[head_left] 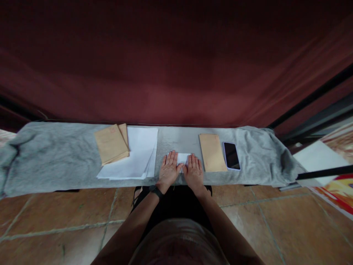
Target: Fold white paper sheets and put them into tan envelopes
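- Beyond the bench and across the top of your view spreads a dark red backdrop [176,81], with black bars [325,90] slanting in at your right.
- Under the bench lies a floor of brown tiles [82,209] with pale grout lines.
- Stretched along the narrow bench is a grey cloth [60,158], fairly flat near you and wrinkled towards both ends; it probably gives you a soft working surface.
- To your left, large white sheets [138,158] overlap slightly out of line, perhaps kept there as a ready stack.
- Partly on those sheets rest tilted brown envelopes [111,143], fanned unevenly; they look simply laid aside.
- Just right of your hands sit more brown envelopes [213,152], neatly squared up, seemingly within easy reach.
- Your left hand [169,172] and right hand [194,172] lie palms down, fingers straight and nearly together, grasping nothing; this suggests pressing flat or steadying.
- Beside the right-hand envelopes is a phone [232,156], screen dark, likely parked clear of your work.
- Between and under your hands is a small white paper [182,159]; you cover its sides, so its folds cannot be told.
- Round your left wrist sits a dark band [156,191].
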Available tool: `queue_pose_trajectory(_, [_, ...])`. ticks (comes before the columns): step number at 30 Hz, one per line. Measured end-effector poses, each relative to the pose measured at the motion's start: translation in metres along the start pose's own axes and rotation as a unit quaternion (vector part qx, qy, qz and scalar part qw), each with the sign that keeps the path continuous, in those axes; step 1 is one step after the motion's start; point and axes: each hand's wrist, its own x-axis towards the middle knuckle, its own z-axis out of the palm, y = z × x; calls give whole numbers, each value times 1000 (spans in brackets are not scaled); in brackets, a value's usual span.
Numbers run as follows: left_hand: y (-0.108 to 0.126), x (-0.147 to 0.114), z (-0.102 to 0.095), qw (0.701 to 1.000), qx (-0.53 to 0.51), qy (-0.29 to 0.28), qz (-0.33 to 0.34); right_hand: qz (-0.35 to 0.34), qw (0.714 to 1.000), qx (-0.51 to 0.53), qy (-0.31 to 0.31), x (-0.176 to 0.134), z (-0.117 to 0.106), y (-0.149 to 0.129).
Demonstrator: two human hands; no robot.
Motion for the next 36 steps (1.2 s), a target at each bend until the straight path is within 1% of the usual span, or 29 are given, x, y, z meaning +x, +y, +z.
queue_pose_trajectory(5, [-2,-5,1,999,-20,27,-26,-7,1000,-10,6,-8,-4,3])
queue_pose_trajectory(8, [-2,-7,-1,995,-56,51,-64,-8,1000,-11,8,-12,-5,4])
queue_pose_trajectory(11, [-2,-8,-3,984,-132,58,-109,-12,1000,-5,9,-13,-5,4])
queue_pose_trajectory(13, [-1,-7,-6,964,-218,49,-146,-10,1000,-4,4,-12,-5,4])
queue_pose_trajectory(15, [-2,-4,-9,938,-293,40,-180,-6,1000,-5,-3,-12,-6,3])
queue_pose_trajectory(17, [-3,0,-13,917,-341,36,-206,-5,1000,-4,-7,-11,-7,3])
queue_pose_trajectory(19, [-5,4,-18,888,-389,44,-242,-7,1000,-2,-5,-12,-8,3])
queue_pose_trajectory(20, [-6,5,-20,861,-428,55,-269,-10,1000,-1,-3,-12,-8,3])
queue_pose_trajectory(21, [-7,6,-23,822,-480,67,-298,-12,1000,-1,-1,-13,-8,3])
queue_pose_trajectory(22, [-8,6,-25,775,-536,79,-324,-15,1000,0,1,-13,-8,4])
queue_pose_trajectory(24, [-9,5,-29,687,-628,94,-354,-19,1000,3,5,-15,-8,4])
queue_pose_trajectory(25, [-9,4,-30,653,-659,97,-360,-20,1000,5,7,-16,-9,4])
queue_pose_trajectory(26, [-8,3,-31,632,-678,97,-363,-21,1000,7,7,-16,-10,4])
queue_pose_trajectory(29, [-3,-1,-33,608,-700,102,-360,-35,999,22,-3,-18,-15,2])
queue_pose_trajectory(31, [1,-1,-36,596,-715,102,-350,-60,997,45,-23,-19,-20,-1])
queue_pose_trajectory(34, [7,1,-42,585,-732,98,-334,-97,989,93,-55,-18,-24,-8])
queue_pose_trajectory(36, [9,3,-48,581,-738,96,-329,-95,985,131,-60,-15,-25,-13])
